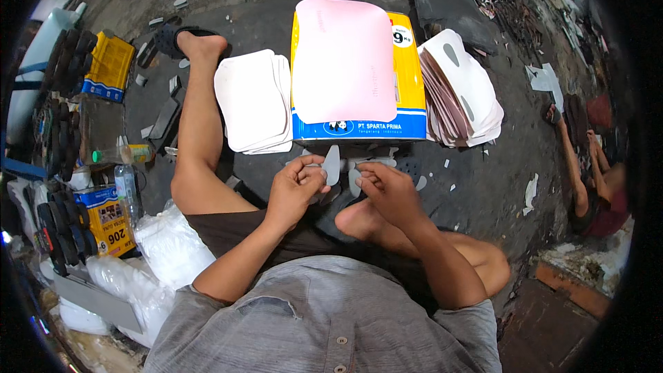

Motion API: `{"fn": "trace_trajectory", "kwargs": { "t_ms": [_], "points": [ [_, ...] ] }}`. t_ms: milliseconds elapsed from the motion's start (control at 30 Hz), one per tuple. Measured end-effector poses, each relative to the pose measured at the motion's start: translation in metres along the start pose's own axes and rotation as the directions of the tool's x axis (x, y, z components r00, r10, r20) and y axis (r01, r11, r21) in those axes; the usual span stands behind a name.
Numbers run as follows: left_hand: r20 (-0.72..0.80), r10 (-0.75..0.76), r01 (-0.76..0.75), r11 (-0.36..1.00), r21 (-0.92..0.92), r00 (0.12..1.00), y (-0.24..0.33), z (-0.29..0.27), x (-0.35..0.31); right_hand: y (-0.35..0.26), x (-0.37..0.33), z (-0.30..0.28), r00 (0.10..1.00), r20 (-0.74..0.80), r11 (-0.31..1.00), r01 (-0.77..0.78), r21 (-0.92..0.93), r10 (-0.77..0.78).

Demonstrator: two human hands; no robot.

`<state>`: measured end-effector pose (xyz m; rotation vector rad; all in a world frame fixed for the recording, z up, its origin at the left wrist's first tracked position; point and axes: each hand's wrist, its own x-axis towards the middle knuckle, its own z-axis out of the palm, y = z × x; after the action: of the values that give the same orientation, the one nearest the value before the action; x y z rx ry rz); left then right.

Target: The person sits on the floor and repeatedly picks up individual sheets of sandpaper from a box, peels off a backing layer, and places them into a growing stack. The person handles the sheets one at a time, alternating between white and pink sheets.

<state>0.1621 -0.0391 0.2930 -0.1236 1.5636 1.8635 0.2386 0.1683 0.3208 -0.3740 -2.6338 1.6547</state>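
Pinching a grey teardrop (332,166) in the left grip (295,185), above the floor (476,207) and just short of the box (409,86); aimed tip-forward, aligned along its long axis almost straight toward the box. Pinching a second, partly hidden piece (354,180) in the right grip (390,192); cannot tell its direction.

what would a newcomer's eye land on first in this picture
Probably the large pink sheet atop the yellow-and-blue container, straight ahead of the person. Next, the white stack to its left and the fanned stack to its right. Nearer, the left hand pinches a grey teardrop-shaped piece, with the right hand close by.
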Motion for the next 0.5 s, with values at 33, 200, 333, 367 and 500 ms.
{"fn": "trace_trajectory", "kwargs": {
  "t_ms": [33, 200, 333, 367, 500],
  "points": [
    [0.009, 0.020, -0.020, 0.999, 0.027, 1.000, 0.003, -0.001, -0.002, -0.005, 0.004, -0.008, 0.999, -0.032, 0.984, 0.035, -0.176, -0.042],
    [0.096, 0.104, -0.126, 0.958, 0.257, 0.990, 0.018, 0.007, -0.011, -0.032, 0.074, -0.068, 0.807, -0.003, 0.688, 0.502, -0.524, -0.590],
    [0.073, 0.245, -0.255, 0.946, 0.202, 0.967, 0.031, 0.025, -0.010, -0.037, 0.118, -0.085, 0.835, 0.354, 0.648, 0.551, -0.526, -0.422],
    [0.059, 0.305, -0.311, 0.933, 0.183, 0.950, 0.036, 0.030, -0.010, -0.038, 0.122, -0.086, 0.788, 0.431, 0.577, 0.615, -0.537, -0.439],
    [0.088, 0.449, -0.433, 0.764, 0.478, 0.889, 0.062, 0.048, 0.007, -0.048, 0.124, -0.087, 0.800, 0.441, 0.503, 0.600, -0.622, -0.407]
  ]
}}
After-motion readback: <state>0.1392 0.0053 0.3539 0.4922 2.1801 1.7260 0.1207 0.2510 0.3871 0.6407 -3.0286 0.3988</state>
